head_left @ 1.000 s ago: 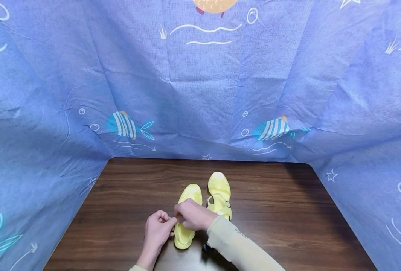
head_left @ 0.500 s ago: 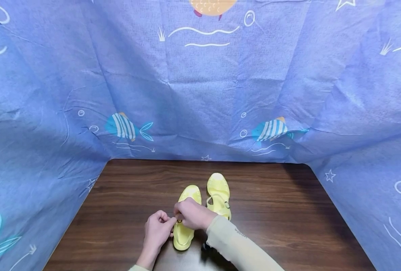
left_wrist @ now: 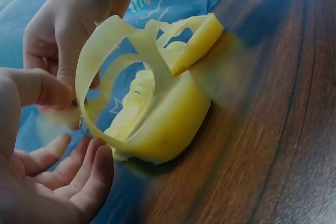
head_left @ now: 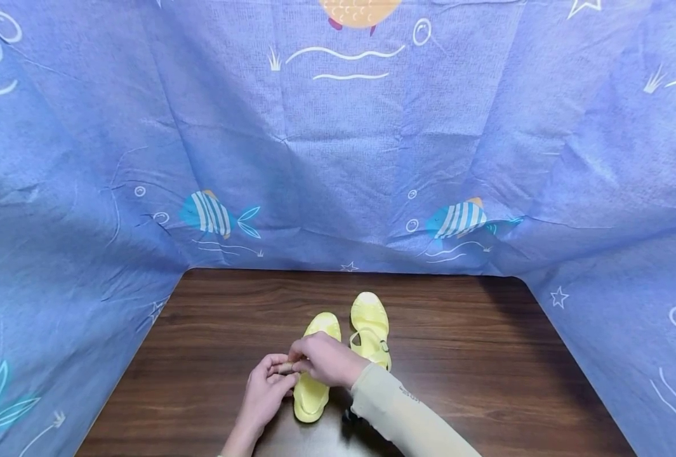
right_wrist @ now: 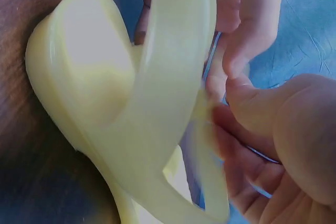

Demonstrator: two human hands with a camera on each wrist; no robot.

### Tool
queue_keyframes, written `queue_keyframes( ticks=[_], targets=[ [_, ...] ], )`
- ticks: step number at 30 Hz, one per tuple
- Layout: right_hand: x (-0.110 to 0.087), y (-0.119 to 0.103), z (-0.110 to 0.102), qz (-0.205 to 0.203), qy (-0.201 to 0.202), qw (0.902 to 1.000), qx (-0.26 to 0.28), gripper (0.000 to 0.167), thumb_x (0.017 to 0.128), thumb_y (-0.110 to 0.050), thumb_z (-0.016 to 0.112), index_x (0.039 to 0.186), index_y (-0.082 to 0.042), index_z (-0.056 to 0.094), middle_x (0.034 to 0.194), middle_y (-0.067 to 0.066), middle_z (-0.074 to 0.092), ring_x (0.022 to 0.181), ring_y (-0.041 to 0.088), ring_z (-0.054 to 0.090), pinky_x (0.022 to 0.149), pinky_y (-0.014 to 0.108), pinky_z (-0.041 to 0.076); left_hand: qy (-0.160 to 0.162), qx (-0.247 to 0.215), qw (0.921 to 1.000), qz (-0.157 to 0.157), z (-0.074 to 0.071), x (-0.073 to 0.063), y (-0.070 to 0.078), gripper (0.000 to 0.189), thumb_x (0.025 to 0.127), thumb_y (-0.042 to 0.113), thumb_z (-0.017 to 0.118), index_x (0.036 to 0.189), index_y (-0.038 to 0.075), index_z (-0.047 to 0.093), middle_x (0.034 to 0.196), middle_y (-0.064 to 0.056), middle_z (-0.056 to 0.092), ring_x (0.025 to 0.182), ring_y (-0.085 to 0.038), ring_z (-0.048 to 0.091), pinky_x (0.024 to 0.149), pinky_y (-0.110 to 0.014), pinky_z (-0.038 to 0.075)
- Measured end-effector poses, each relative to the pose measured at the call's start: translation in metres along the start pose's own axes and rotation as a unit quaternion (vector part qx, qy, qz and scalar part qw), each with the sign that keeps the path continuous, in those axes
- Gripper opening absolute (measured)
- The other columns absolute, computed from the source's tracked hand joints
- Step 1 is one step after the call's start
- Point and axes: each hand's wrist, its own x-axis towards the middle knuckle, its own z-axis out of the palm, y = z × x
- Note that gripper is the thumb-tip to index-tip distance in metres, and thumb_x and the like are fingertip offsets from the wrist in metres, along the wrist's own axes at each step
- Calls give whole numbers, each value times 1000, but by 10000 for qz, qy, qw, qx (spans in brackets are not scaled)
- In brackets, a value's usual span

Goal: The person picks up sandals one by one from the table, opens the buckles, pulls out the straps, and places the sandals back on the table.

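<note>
Two yellow jelly sandals lie side by side, toes pointing away. Both hands work at the outer side of the left sandal, where its ankle strap arches above the footbed. My left hand holds the strap from outside, its bent fingertips against the strap's lower side near a small buckle. Reaching over this sandal, my right hand pinches near the strap end, its thumb meeting the left fingers in the right wrist view. Fingers hide most of the strap end. The right sandal, slightly farther forward, is partly covered by the right hand.
The sandals rest on a dark brown wooden tabletop with rounded far corners. Blue cloth printed with fish surrounds its back and sides. A pale sleeve on the right arm crosses the front of the table.
The left fingers have spread from a tight pinch and reach slightly right, toward the right fingertips. The right hand has shifted a little left. Both sandals stay in place.
</note>
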Motion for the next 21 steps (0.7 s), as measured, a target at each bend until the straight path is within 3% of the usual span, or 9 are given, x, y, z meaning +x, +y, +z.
queue_keyframes(
  ticks=[5,9,13,21],
  targets=[
    [-2,5,-7,-249,223,9993,-162,10,94,-5,76,97,-14,80,93,-10,76,86,-2,66,82,9,51,-272,29,9993,258,-3,2,-2,33,84,-4,79,116,-6,70,105,-18,74,71,-12,68,59,-28,58],
    [-4,8,-12,-105,173,9996,-199,12,94,-5,76,97,-15,81,95,-9,77,89,-1,68,83,11,51,-341,313,9975,543,-5,4,-4,26,85,-1,82,110,-2,75,104,-16,76,70,-9,68,60,-23,55],
    [-6,8,-12,122,-71,9999,-31,11,94,-6,77,98,-16,81,94,-10,77,86,-3,65,78,9,50,-258,742,9927,915,-4,8,-5,19,87,4,84,105,3,79,95,-10,79,72,-7,70,65,-20,57],
    [-6,8,-9,314,-109,9993,173,9,92,-8,80,91,-16,77,86,-12,73,76,-5,58,69,7,46,8,936,9845,1481,-1,11,-5,15,84,0,85,97,6,82,89,-6,79,72,-6,71,66,-18,59]
  ],
)
